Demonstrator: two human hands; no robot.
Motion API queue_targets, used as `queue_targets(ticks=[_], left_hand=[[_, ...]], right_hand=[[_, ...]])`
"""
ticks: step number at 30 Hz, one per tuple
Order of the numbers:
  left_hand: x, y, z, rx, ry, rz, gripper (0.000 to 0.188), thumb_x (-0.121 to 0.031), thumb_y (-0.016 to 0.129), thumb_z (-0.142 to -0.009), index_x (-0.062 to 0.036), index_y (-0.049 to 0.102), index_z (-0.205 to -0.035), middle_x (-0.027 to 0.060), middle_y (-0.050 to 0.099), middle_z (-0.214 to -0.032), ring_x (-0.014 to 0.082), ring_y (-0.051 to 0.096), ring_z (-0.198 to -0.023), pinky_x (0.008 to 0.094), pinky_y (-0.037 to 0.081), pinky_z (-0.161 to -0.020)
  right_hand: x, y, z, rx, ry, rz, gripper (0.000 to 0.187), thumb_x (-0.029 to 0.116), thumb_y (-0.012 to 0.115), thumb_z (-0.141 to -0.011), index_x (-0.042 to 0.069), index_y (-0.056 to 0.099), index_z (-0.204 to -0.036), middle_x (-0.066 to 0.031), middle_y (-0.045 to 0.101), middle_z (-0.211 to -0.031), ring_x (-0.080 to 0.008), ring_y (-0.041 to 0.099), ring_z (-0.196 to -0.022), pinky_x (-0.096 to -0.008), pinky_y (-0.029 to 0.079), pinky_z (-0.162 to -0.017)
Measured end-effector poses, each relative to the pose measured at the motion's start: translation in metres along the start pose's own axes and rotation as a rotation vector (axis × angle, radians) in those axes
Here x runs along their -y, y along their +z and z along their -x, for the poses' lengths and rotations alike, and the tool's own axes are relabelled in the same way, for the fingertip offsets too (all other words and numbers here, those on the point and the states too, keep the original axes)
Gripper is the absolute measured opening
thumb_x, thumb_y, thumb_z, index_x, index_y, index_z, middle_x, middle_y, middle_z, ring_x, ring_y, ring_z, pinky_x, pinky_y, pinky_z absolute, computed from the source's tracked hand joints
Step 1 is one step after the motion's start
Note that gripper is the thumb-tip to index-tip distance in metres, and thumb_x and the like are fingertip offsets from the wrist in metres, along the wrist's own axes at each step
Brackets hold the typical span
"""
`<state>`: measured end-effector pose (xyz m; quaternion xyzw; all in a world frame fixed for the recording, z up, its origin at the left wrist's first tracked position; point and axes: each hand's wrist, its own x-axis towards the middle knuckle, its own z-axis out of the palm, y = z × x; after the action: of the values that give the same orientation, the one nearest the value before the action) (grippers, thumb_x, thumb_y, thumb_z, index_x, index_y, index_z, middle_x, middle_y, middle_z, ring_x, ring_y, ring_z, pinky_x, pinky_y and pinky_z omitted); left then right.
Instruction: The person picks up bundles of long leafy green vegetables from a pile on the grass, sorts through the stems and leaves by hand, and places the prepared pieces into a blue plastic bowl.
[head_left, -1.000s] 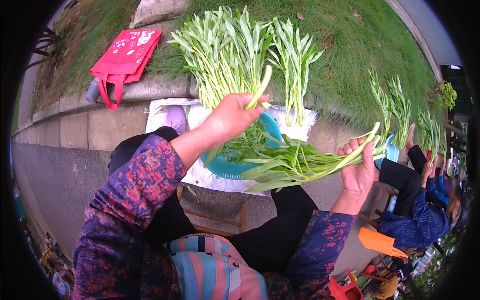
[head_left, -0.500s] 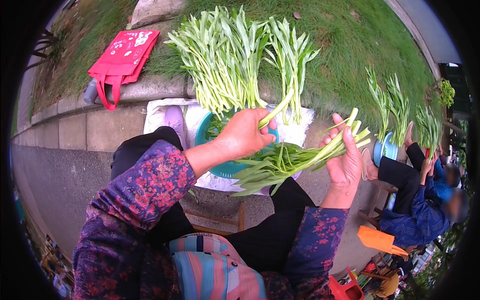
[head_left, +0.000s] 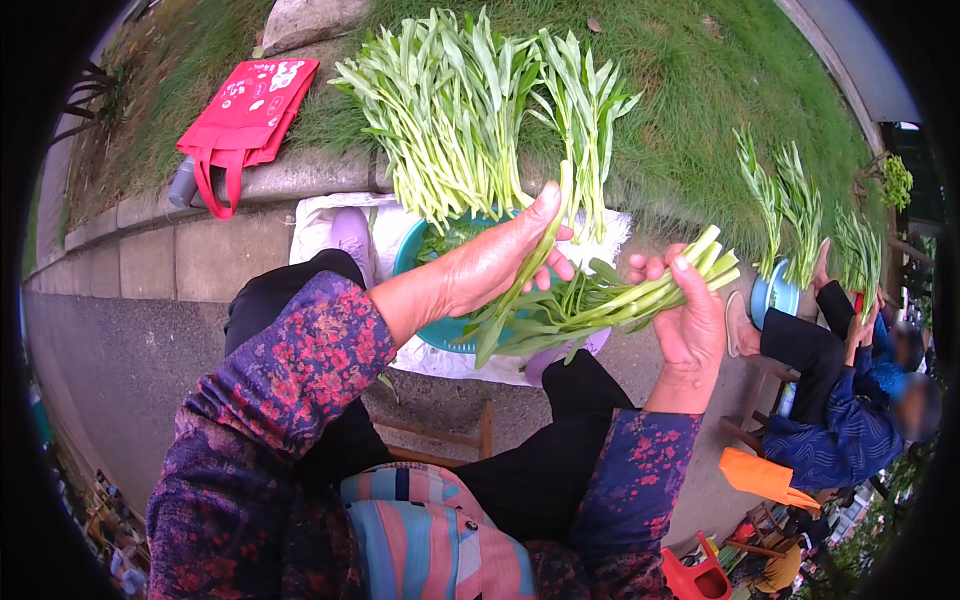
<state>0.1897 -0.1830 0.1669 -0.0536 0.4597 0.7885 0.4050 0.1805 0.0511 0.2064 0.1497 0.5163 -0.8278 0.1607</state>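
Observation:
My left hand (head_left: 490, 260) holds a single water spinach stalk (head_left: 563, 190) between thumb and fingers. Its cut end points up and away from me, and its leafy end hangs down toward the right. Close by, my right hand (head_left: 690, 330) is closed round a bunch of water spinach (head_left: 640, 298). The thick cut ends stick out past the fingers, and the leaves reach left, under the single stalk. Beneath both hands is a teal basin (head_left: 448, 336) with green leaves (head_left: 440, 240) inside, partly hidden by my left hand and the greens.
Large heaps of water spinach (head_left: 440, 120) lie on the grass and kerb ahead. The basin stands on a white sheet (head_left: 610, 235) between my feet. A red bag (head_left: 245, 110) rests at the far left. On the right, a person (head_left: 830, 430) sits near a blue basin (head_left: 775, 295).
My left hand has turned and its fingers have loosened from a tight pinch. The single stalk now stands more upright along it. My right hand still holds the bunch in about the same place.

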Motion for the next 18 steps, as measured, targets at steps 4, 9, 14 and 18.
queue_targets(ticks=[4,9,14,18], left_hand=[[0.004,0.004,-0.003,0.0,0.008,-0.109,0.101,-0.08,0.017,-0.079,0.0044,0.033,-0.132,0.0041,0.051,-0.097,0.0107,0.042,-0.078,0.0239,0.034,-0.071],[0.001,0.011,-0.001,0.077,0.052,-0.309,0.093,-0.079,0.013,-0.08,-0.0063,0.039,-0.132,0.0017,0.047,-0.096,0.0127,0.039,-0.082,0.0248,0.034,-0.075],[-0.001,0.015,0.0,0.183,0.074,-0.194,0.102,-0.081,0.012,-0.078,-0.0004,0.031,-0.139,0.005,0.045,-0.115,0.0158,0.041,-0.097,0.0284,0.035,-0.085],[0.0,0.008,0.001,0.123,-0.036,-0.112,0.109,-0.082,0.013,-0.076,0.0071,0.029,-0.137,0.0163,0.045,-0.128,0.0232,0.046,-0.11,0.033,0.035,-0.095]], right_hand=[[-0.007,0.007,-0.003,0.043,0.012,0.135,0.022,0.007,0.067,-0.08,-0.001,0.059,-0.099,-0.0076,0.062,-0.081,-0.0178,0.059,-0.071,-0.0295,0.049,-0.069],[-0.028,0.032,-0.007,0.025,0.052,0.187,0.026,0.005,0.071,-0.077,-0.002,0.06,-0.099,-0.0088,0.064,-0.086,-0.0151,0.06,-0.067,-0.027,0.05,-0.062],[-0.033,0.041,-0.006,0.048,0.038,0.199,0.022,0.008,0.071,-0.078,0.001,0.059,-0.094,-0.0083,0.063,-0.084,-0.0163,0.06,-0.069,-0.0292,0.05,-0.062],[-0.022,0.026,-0.005,-0.041,0.021,0.19,0.024,0.013,0.07,-0.079,0.0,0.058,-0.096,-0.0093,0.062,-0.084,-0.0176,0.06,-0.074,-0.0307,0.049,-0.07]])
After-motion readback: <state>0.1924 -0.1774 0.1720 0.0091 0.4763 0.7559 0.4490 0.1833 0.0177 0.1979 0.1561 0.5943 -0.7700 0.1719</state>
